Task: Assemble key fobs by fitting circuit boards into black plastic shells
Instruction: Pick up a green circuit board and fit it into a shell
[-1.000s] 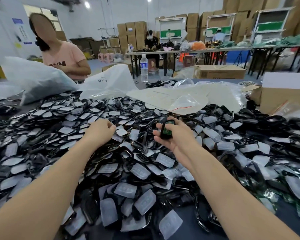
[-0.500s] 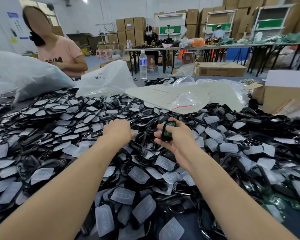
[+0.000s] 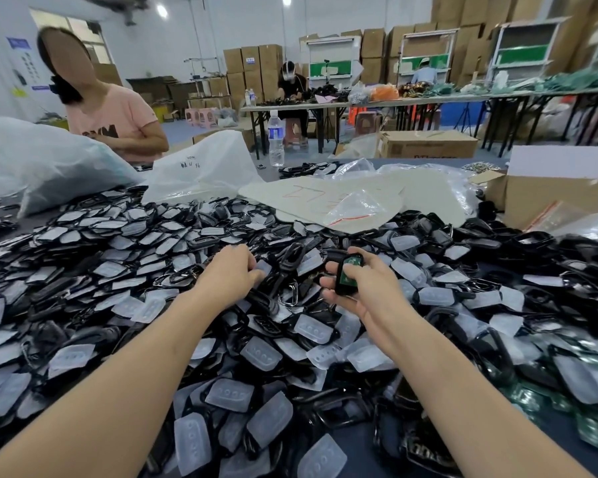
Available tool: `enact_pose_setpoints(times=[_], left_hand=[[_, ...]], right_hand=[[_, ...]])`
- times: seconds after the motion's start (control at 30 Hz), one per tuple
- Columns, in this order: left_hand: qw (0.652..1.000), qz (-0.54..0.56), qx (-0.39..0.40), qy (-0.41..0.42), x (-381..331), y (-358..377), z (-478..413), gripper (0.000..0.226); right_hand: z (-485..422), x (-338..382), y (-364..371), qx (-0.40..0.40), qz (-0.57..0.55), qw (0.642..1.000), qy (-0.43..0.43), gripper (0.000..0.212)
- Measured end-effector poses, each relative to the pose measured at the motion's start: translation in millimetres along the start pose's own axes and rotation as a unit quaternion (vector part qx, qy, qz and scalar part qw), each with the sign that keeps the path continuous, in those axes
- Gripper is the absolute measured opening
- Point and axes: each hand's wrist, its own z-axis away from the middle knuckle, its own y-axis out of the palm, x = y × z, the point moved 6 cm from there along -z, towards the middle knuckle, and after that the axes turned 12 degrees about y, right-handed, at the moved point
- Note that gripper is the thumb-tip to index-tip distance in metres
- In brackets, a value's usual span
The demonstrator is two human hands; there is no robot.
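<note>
Ahead, right hand [image 3: 370, 291] grips shell [image 3: 343, 288]; left hand [image 3: 232, 274] curls into pile [image 3: 118, 257].

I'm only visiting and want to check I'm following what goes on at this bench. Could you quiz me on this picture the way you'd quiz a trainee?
1. What does the right hand hold?
A. a water bottle
B. a black shell with a green circuit board in it
C. a plastic bag

2. True or false: the left hand grips that shell too.

3. Fill in: the person working opposite wears a ___ top.

Key
1. B.
2. False: the left hand is down at the pile of parts, apart from the shell.
3. Pink.
</note>
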Motion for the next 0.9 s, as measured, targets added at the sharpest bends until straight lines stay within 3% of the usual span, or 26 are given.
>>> enact_pose_setpoints(times=[0.27, 0.33, 0.43, 0.5, 0.63, 0.9], left_hand=[[0.98, 0.174, -0.099, -0.007, 5.3, -8.7, 3.7, 0.019], [0.978, 0.189, -0.085, -0.012, 6.6, -10.6, 5.5, 0.019], [0.987, 0.159, 0.018, -0.009, 9.2, -1.6, 12.7, 0.019], [0.99, 0.133, 0.042, 0.0, 10.1, -2.0, 16.0, 0.021], [0.995, 0.091, -0.043, -0.002, 12.8, -24.5, 15.1, 0.027], [0.988, 0.058, -0.139, -0.041, 60.6, -78.1, 12.3, 0.031]], right_hand=[[8.0, 4.1, -24.1, -0.019, 0.009, 1.0, -0.011, 0.03], [10.1, 2.8, -24.0, -0.015, 0.014, 1.0, -0.012, 0.031], [11.7, -0.5, -17.4, -0.012, 0.022, 1.0, -0.009, 0.028], [11.9, -2.3, -5.7, -0.002, 0.029, 1.0, -0.004, 0.027], [8.0, 0.7, 26.8, 0.027, 0.055, 0.998, -0.011, 0.029], [-25.8, 18.2, 103.9, 0.059, 0.076, 0.995, -0.025, 0.027]])
